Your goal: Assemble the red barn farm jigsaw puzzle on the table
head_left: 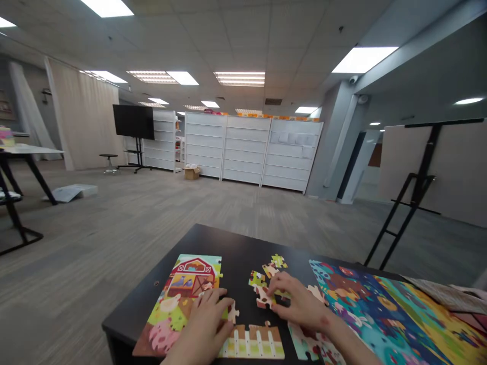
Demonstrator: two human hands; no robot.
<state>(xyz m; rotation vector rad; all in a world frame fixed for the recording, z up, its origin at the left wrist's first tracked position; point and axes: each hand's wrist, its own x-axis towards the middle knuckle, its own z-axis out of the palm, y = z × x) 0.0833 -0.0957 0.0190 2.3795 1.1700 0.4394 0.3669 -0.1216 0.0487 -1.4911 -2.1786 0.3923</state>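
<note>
Presently, left hand (205, 324), loosely open, is suitably steadying puzzle (186, 281) near tabletop's (220, 246) left edge; right hand (299, 303) is curling over pieces (257, 278) (hold unverifiable).

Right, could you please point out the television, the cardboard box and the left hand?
Television (134, 121), head view, middle of the screen.
Cardboard box (192, 175), head view, front side.
Left hand (202, 324), head view, back of the hand.
</note>
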